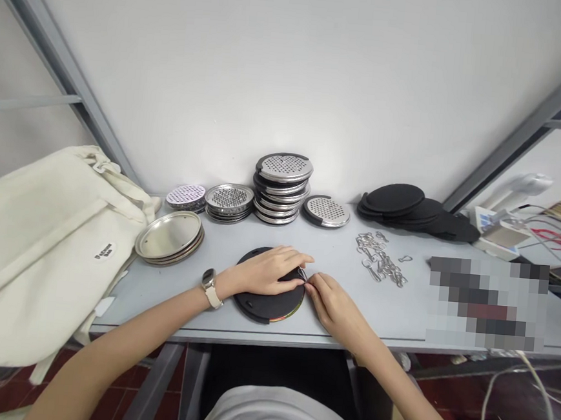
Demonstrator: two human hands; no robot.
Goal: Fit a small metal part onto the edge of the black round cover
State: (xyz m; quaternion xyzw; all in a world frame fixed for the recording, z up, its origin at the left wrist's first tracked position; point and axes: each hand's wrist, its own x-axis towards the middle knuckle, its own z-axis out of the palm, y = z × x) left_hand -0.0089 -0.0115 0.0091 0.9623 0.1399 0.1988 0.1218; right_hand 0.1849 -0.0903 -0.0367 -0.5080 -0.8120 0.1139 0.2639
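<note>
Grey-topped desk [151,300] against a pale wall; the work lies near its front edge. Cream bag [41,223] at far left, overlapping the desk's end. Tall stack of perforated metal discs [281,200] at the back, behind the hands, several with dark rims. Pile of black round pads [395,199] at back right, overlapping one another. Stack of plain metal lids [170,235] left of the hands, beyond the left wrist.

Black disc [261,304]: flat on the desk, directly under the left hand, its right edge meeting the right fingertips. A multicoloured strip shows along the lower right rim; much of the upper face is covered.

Left hand [275,271]: palm down across the disc, fingers loosely extended, thumb spread from the index finger. Cannot tell whether the thumb bears on the metal piece beside it.

Right hand [328,299]: just right of the disc, thumb and fingers drawn together in a pinch on a small metal clip [303,274].

Loose metal clips [384,263]: scattered right of the right hand, well apart from it. The held clip sits between both hands, at the disc's right edge.
</note>
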